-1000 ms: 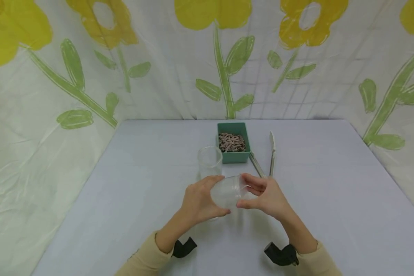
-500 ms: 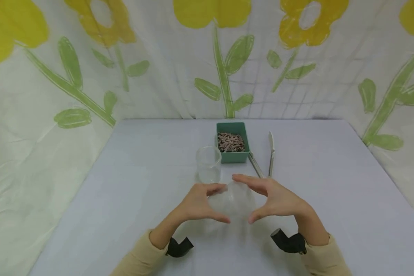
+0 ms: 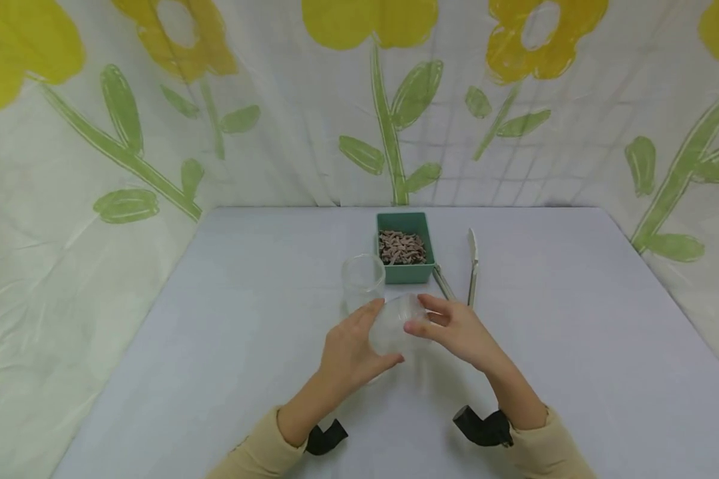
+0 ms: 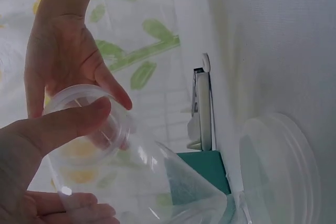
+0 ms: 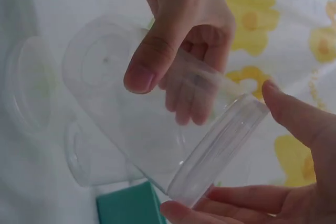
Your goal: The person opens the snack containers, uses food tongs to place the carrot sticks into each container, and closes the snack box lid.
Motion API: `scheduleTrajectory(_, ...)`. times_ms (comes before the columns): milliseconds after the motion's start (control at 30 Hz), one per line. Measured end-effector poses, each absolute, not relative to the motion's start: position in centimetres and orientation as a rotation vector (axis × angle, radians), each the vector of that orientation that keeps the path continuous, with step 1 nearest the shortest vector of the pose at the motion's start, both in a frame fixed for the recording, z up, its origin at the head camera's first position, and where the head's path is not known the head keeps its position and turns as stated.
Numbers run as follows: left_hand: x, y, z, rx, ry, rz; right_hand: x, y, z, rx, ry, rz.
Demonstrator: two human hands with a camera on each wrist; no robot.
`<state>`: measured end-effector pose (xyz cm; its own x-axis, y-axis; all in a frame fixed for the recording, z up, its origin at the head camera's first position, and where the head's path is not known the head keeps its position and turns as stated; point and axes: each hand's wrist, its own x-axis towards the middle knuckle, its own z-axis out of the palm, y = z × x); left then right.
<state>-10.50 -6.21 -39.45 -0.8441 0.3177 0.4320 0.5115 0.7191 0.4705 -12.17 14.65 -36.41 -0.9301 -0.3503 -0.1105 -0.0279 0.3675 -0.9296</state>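
My left hand (image 3: 353, 346) grips a clear plastic jar (image 3: 389, 329), thumb and fingers round its body, tilted in the air above the table. At the jar's right end, my right hand (image 3: 458, 332) pinches the rim of a clear screw lid (image 5: 220, 150) between thumb and fingers; the lid is on the jar's mouth. In the right wrist view the jar looks empty, its base pointing up and left. Just behind it stands a second clear jar (image 3: 362, 276), uncapped, its lower part hidden by my left hand. Another round translucent lid (image 4: 281, 171) shows below the held jar.
A green box (image 3: 410, 273) with many small brown pieces (image 3: 403, 247) stands at the back middle. To its right lie metal tongs (image 3: 473, 266), spread apart. Behind the table (image 3: 263, 266) hangs a white cloth (image 3: 287, 120) with printed flowers.
My right hand held the lid end, spread wide off it half a second ago, and now pinches the rim again. The jar dipped nearer me, then rose and tilted back.
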Motion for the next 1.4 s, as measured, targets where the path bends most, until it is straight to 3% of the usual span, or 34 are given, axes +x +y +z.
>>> scheduleTrajectory(433,-11.9,-7.6,-38.6,-0.777,-2.822,-1.348,-12.1,16.0,-36.5,-0.612,2.332,-1.649)
scheduleTrajectory(900,-14.2,-7.4,-37.9,-1.146,-2.988,-1.621,-12.7,18.3,-34.6,-0.895,2.375,-1.433)
scheduleTrajectory(1400,-16.0,-6.3,-38.8,-1.894,-2.815,-2.276,-12.3,20.5,-33.6,-1.262,2.157,-1.389)
